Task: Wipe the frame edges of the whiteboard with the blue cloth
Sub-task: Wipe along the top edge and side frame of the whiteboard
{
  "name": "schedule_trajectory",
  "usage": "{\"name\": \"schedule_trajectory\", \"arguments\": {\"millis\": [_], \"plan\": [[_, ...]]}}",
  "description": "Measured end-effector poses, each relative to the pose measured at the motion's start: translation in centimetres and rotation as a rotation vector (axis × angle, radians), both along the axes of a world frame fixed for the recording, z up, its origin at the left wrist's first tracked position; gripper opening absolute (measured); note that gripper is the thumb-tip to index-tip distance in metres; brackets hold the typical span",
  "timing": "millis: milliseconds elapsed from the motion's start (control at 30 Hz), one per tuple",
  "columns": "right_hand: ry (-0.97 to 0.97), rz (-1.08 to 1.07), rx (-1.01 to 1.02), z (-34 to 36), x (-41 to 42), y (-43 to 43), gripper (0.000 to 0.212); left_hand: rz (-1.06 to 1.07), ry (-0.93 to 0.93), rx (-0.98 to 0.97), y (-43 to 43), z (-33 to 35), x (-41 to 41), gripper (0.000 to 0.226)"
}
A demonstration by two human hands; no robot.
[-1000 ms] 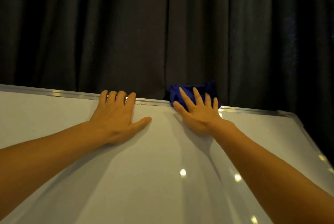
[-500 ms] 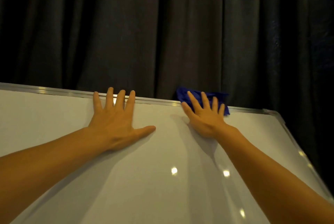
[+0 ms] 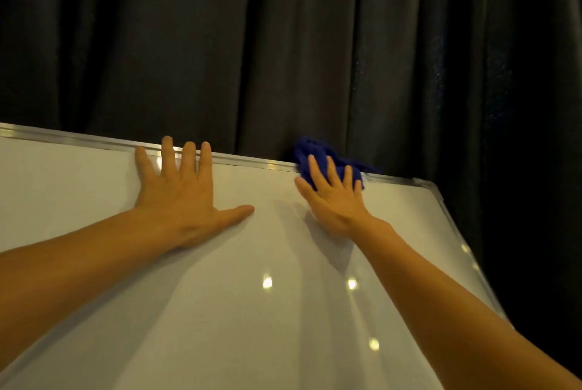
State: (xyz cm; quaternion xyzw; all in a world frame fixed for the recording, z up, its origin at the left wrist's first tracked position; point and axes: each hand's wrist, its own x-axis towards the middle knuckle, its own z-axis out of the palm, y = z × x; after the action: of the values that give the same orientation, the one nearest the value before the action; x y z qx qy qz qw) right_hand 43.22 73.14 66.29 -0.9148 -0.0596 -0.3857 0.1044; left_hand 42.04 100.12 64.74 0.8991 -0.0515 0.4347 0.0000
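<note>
The whiteboard (image 3: 220, 311) leans away from the person, its pale face filling the near part of the view, with a dark curtain (image 3: 283, 43) hanging behind it. The blue cloth (image 3: 315, 147) is bunched on the far edge of the frame (image 3: 258, 163), right of the middle, partly draped over the back. The right hand (image 3: 333, 200) presses it there with fingers straight and spread, the palm flat on the board just below. It grips nothing. The left hand (image 3: 179, 197) also lies flat and open on the board, thumb out to the right and fingertips reaching over the same far edge, well to the left of the cloth. It looks to be steadying the board. What matters for the next stroke is that this edge runs left to right, so the cloth has to slide along that line, not toward or away from the person. To the right there is only a short run to the corner (image 3: 425, 183), where the frame turns and its right edge (image 3: 453, 232) comes down toward the person. To the left the run is much longer, and the left hand sits on it, so it would probably have to lift first. The right hand is the nearer one for the corner. Which stretches are already wiped cannot be told.
</note>
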Motion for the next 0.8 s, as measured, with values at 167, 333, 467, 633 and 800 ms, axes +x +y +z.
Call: {"name": "schedule_trajectory", "arguments": {"millis": [167, 333, 467, 633, 800], "plan": [[-0.083, 0.222, -0.162, -1.2, 0.6, 7.3, 0.068, 0.056, 0.016, 0.002, -2.5, 0.5, 0.1, 0.136], [-0.083, 0.044, -0.123, -0.4, 0.2, -4.2, 0.067, -0.001, -0.004, 0.058, -3.5, -0.9, -0.2, 0.135], [-0.014, -0.068, 0.016, -0.2, 0.4, -11.0, 0.069, -0.043, 0.005, 0.058, -8.8, -1.5, -0.2, 0.133], [-0.06, 0.198, -0.18, -1.1, 1.5, -8.6, 0.074, -0.023, 0.021, 0.058, -19.1, 0.2, 1.4, 0.13], [0.004, 0.105, -0.147, 0.1, 1.6, -18.4, 0.079, -0.021, 0.007, 0.054, -24.1, -0.7, 2.6, 0.138]]}}
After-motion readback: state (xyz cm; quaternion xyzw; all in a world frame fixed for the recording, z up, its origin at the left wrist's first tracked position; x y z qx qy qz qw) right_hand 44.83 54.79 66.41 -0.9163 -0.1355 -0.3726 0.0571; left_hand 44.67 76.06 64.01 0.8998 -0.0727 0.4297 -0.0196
